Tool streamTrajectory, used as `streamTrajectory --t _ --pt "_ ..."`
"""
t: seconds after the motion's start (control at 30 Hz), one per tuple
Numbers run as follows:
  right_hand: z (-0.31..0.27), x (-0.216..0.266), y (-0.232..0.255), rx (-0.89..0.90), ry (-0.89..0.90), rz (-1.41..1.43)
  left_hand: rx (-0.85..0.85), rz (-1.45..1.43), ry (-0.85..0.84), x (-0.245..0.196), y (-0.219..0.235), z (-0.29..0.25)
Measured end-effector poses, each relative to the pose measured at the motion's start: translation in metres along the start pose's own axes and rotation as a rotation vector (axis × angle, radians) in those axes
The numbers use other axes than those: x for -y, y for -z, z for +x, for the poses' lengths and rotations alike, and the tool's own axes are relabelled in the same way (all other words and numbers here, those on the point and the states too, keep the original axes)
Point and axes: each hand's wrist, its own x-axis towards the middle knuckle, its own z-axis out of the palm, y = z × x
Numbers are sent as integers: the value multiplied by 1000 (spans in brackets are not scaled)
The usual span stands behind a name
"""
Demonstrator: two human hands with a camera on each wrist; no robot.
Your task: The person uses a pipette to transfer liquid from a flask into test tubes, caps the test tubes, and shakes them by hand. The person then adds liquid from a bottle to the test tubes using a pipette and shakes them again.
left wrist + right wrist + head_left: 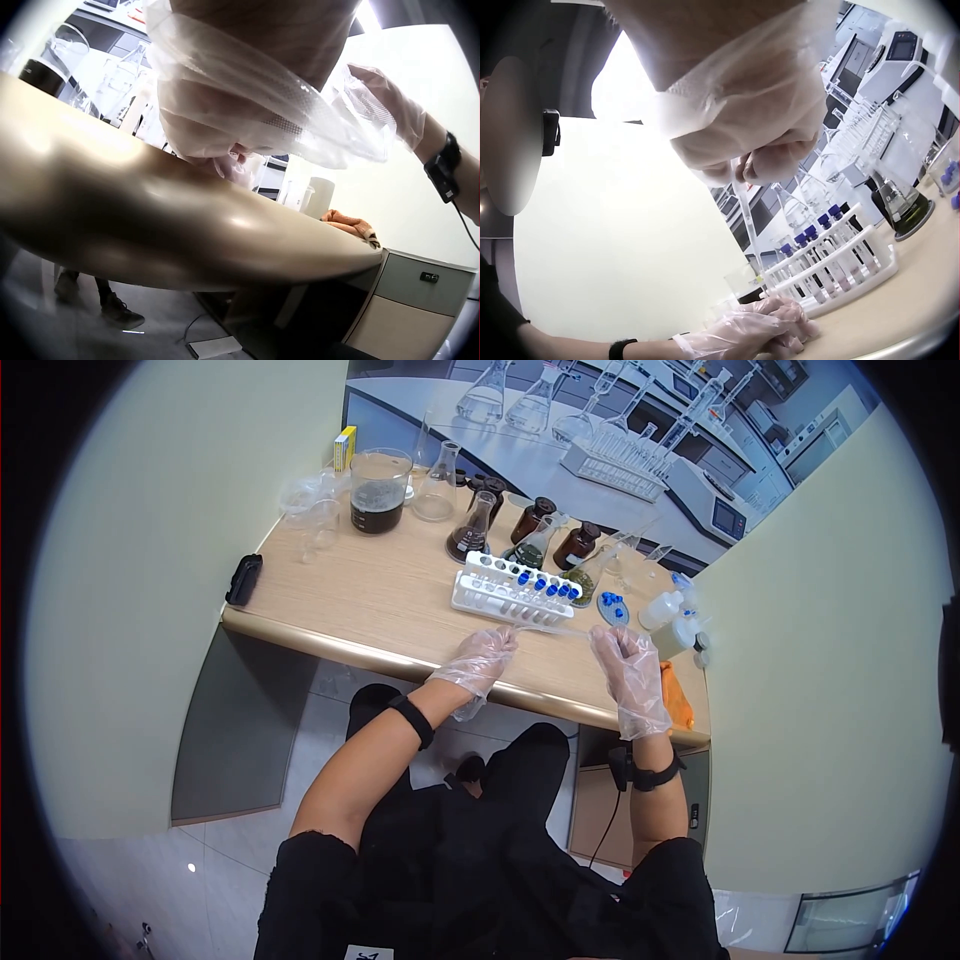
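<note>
Both hands wear clear plastic gloves. Between them, over the bench's front part, stretches a thin clear tube. The right hand pinches one end of it with curled fingers. At its other end are the curled fingertips of the left hand, which pinch it. In the left wrist view, the left hand hides most of its own grip. Just behind the hands stands a white rack, with several blue-capped tubes upright in it.
Behind the rack stand flasks, brown bottles and a beaker of dark liquid. To its right are a dish of blue caps and white bottles. An orange cloth lies by the right forearm.
</note>
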Motion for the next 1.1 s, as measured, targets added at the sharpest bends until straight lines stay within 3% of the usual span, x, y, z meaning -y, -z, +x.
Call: streamTrajectory --t 0.3,0.53,0.8,0.9,1.1 --pt "2 -13 -1 -11 131 -30 9 -10 11 0 0 0" --pt "1 -14 1 -16 130 -8 23 -105 56 1 -1 0" --pt "-3 -11 2 -78 15 -64 22 -156 75 -2 2 -2" --pt "-2 -16 3 -107 54 -131 27 -91 70 -2 2 -1" --pt "-2 -17 1 -101 -20 -36 27 -90 50 -3 5 -2"
